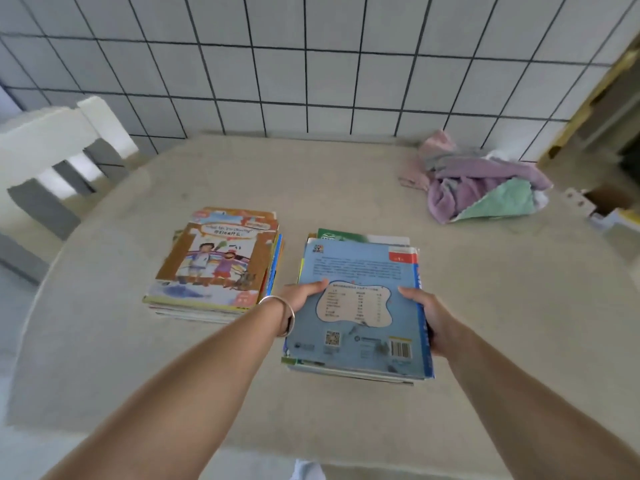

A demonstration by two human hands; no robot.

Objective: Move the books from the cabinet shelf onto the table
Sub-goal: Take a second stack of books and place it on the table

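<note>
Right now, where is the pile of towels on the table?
In the head view, the pile of towels lies at the table's far right corner, near the tiled wall, beyond the blue-covered book stack.

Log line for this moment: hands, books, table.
left hand: grips blue-covered stack, left edge | right hand: grips right edge | second book stack: on table, left of it | cloth pile: far right

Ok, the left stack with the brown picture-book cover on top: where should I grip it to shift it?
Take the left stack by its two long side edges, one hand from each side. It lies flat, with loose, uneven edges, so clamping both sides probably keeps the books together.
</note>
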